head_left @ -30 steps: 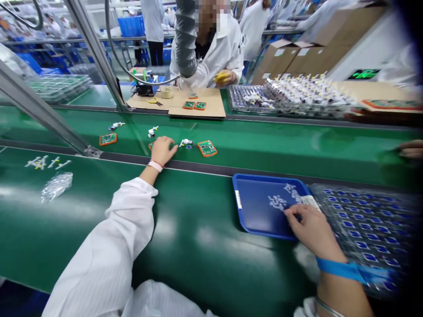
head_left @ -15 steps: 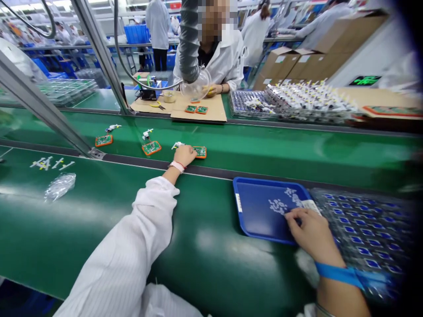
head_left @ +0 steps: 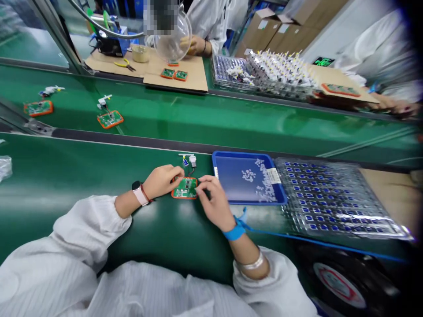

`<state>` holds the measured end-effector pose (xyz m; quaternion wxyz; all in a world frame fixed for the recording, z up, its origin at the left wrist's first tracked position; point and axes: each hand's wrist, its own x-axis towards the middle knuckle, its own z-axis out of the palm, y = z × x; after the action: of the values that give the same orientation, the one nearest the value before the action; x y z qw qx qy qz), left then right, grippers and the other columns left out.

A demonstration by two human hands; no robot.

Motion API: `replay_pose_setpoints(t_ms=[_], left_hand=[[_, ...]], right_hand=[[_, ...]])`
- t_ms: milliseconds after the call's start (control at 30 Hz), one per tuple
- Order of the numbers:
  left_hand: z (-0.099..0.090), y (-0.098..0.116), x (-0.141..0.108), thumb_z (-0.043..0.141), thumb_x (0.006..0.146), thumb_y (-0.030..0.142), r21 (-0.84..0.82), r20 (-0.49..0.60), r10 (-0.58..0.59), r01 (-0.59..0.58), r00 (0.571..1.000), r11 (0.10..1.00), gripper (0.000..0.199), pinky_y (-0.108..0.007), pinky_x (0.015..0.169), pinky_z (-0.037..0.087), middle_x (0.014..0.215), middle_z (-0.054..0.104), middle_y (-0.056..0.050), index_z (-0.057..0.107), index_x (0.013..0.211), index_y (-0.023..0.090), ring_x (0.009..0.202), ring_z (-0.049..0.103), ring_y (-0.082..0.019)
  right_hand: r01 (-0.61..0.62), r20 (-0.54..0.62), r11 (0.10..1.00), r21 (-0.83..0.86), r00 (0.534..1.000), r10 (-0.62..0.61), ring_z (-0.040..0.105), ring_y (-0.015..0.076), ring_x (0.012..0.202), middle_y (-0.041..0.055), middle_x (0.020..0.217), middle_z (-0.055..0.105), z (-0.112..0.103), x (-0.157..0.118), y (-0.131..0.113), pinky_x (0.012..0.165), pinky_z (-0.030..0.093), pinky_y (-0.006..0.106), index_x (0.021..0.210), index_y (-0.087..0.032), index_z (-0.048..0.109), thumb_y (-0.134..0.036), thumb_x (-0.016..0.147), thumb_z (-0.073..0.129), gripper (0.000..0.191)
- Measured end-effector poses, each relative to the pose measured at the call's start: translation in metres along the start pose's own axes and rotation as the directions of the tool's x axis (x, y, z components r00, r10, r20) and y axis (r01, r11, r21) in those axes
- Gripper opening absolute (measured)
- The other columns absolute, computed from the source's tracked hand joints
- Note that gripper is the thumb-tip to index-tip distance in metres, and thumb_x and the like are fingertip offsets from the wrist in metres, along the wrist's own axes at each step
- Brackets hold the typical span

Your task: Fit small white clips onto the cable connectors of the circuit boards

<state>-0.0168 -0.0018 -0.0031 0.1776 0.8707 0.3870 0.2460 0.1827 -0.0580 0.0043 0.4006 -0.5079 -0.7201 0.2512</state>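
Observation:
A green circuit board with an orange rim (head_left: 185, 188) lies on the green bench in front of me. White connector parts (head_left: 192, 161) are joined to its top edge by dark wires. My left hand (head_left: 163, 180) has its fingers curled at the board's upper left edge and touches it. My right hand (head_left: 215, 201) is at the board's right edge, thumb and forefinger pinched together; whatever is between them is too small to make out. Just right of the board is a blue tray (head_left: 231, 176) with small clear pieces (head_left: 248, 175) in it.
Clear plastic trays with blue parts (head_left: 324, 198) lie on the right. Two more boards (head_left: 110, 119) (head_left: 38, 108) rest on the belt (head_left: 158, 119). Across it are cardboard mats (head_left: 194, 83), pliers (head_left: 124, 66), stacked trays (head_left: 280, 70) and people in white coats. A metal post stands at upper left.
My left hand has come back from the belt, with a board now on the bench before me. My right hand has left the blue tray and moved left to the board. The view has shifted.

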Motion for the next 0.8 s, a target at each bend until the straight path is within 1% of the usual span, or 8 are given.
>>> replay_pose_setpoints(t_ms=[67,133,200,333,433,567,700,800], left_hand=[[-0.001,0.004,-0.002,0.049,0.086,0.017,-0.052,0.014,0.064,-0.063,0.998,0.997,0.01,-0.028,0.074,0.043,0.081,0.065,-0.003,0.059,0.084,0.017,0.079,0.057,-0.016],[0.0,0.007,-0.001,0.052,0.086,0.018,-0.127,-0.004,0.099,-0.098,0.995,0.987,0.01,-0.03,0.081,0.043,0.088,0.067,-0.004,0.062,0.085,0.017,0.086,0.057,-0.017],[0.001,0.01,0.0,0.054,0.086,0.02,-0.19,-0.024,0.104,-0.106,0.994,0.976,0.011,-0.031,0.084,0.043,0.093,0.067,-0.004,0.064,0.085,0.017,0.09,0.056,-0.017],[0.004,0.011,0.002,0.057,0.084,0.021,-0.268,-0.034,0.031,-0.039,0.999,0.963,0.011,-0.032,0.083,0.044,0.092,0.067,-0.005,0.067,0.08,0.017,0.089,0.057,-0.017],[0.005,0.011,0.003,0.061,0.08,0.018,-0.295,-0.008,-0.036,0.032,0.999,0.955,0.009,-0.031,0.079,0.045,0.088,0.067,-0.004,0.068,0.074,0.017,0.083,0.059,-0.016],[0.005,0.012,0.007,0.06,0.077,0.011,-0.338,0.041,-0.104,0.112,0.994,0.934,0.011,-0.025,0.071,0.046,0.081,0.067,-0.003,0.068,0.07,0.015,0.074,0.061,-0.013],[0.004,0.011,0.011,0.061,0.076,0.009,-0.321,0.086,-0.119,0.141,0.989,0.937,0.012,-0.024,0.069,0.045,0.08,0.067,-0.003,0.067,0.067,0.014,0.072,0.062,-0.013],[0.002,0.01,0.009,0.061,0.077,0.011,-0.314,0.074,-0.099,0.118,0.992,0.942,0.009,-0.024,0.071,0.045,0.081,0.067,-0.003,0.066,0.07,0.015,0.075,0.061,-0.013]], right_hand=[[-0.042,0.07,0.998,0.052,0.997,0.039,0.053,0.0186,0.096,0.0079,0.096,0.053,0.015,-0.002,-0.001,0.084,0.044,0.036,0.076,-0.019,0.053,-0.018,0.085,0.046,0.012],[-0.07,0.066,0.996,0.054,0.996,0.066,0.052,0.0192,0.098,0.0081,0.097,0.053,0.021,0.0,0.004,0.086,0.043,0.037,0.076,-0.019,0.053,-0.018,0.085,0.046,0.011],[-0.072,0.056,0.996,0.051,0.996,0.069,0.051,0.0195,0.098,0.0077,0.098,0.052,0.022,0.004,0.009,0.088,0.042,0.038,0.076,-0.019,0.053,-0.018,0.085,0.047,0.011],[-0.061,0.086,0.996,0.07,0.995,0.055,0.051,0.0195,0.101,0.008,0.1,0.052,0.021,0.01,0.012,0.089,0.041,0.038,0.077,-0.019,0.053,-0.018,0.084,0.047,0.01],[-0.075,0.115,0.995,0.068,0.991,0.067,0.05,0.0194,0.101,0.0083,0.1,0.052,0.022,0.011,0.011,0.089,0.042,0.038,0.075,-0.019,0.053,-0.015,0.082,0.048,0.01],[-0.126,0.135,0.99,0.067,0.984,0.116,0.052,0.018,0.095,0.0073,0.095,0.052,0.023,0.014,0.014,0.083,0.044,0.035,0.07,-0.019,0.051,-0.014,0.08,0.047,0.012],[-0.125,0.144,0.991,0.052,0.983,0.117,0.052,0.0172,0.091,0.0061,0.09,0.051,0.027,0.015,0.013,0.081,0.045,0.033,0.068,-0.019,0.051,-0.012,0.08,0.046,0.014],[-0.073,0.096,0.997,0.001,0.993,0.072,0.052,0.0173,0.091,0.0062,0.09,0.051,0.027,0.012,0.005,0.08,0.045,0.033,0.07,-0.019,0.052,-0.012,0.081,0.046,0.014]])
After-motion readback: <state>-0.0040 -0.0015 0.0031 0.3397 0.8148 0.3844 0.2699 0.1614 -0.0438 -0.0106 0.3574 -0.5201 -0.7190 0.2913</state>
